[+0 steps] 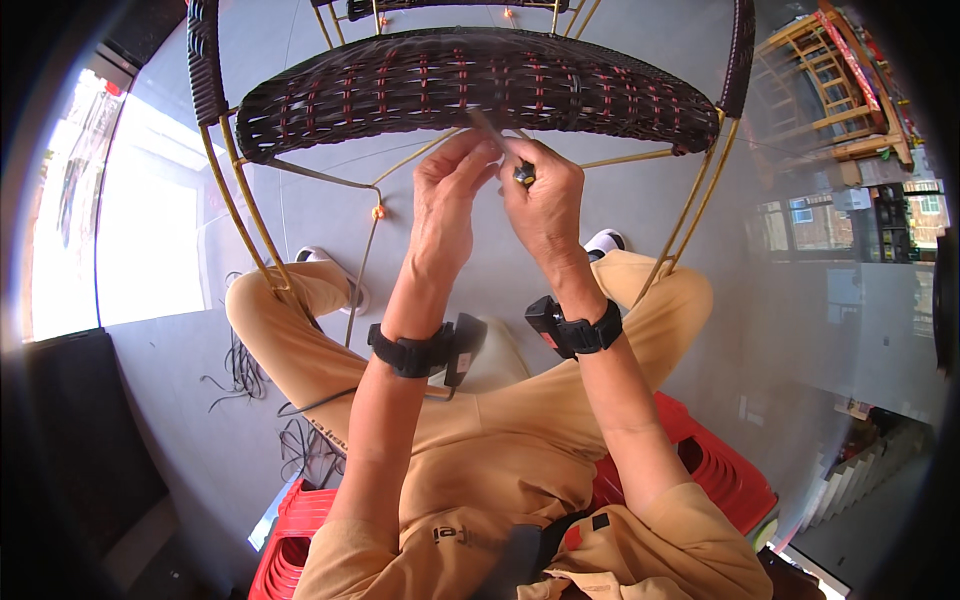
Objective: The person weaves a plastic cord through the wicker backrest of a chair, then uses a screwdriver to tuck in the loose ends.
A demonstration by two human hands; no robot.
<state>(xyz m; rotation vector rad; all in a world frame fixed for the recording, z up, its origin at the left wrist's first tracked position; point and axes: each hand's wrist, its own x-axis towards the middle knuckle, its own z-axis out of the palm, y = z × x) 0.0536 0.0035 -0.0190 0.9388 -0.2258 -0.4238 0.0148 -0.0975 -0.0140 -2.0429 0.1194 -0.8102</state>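
In front of me a chair with a dark brown and red woven seat (480,85) is tipped so its edge faces me. My right hand (543,190) is closed round a slim hand tool (490,130). The tool has a dark handle end with a yellow mark and a thin grey blade or shaft, which points up and left to the lower edge of the weave; its exact kind does not show. Beside it my left hand (446,195) is pinched just below the weave, fingertips close to the tool. Whatever those fingers hold is hidden.
Gold metal legs (240,200) of the chair reach down to my knees. Loose dark strands (245,365) lie on the floor at left. Red plastic stools (720,465) are under and beside me. Wooden furniture (825,85) stands at the far right, and another woven piece lies beyond the chair.
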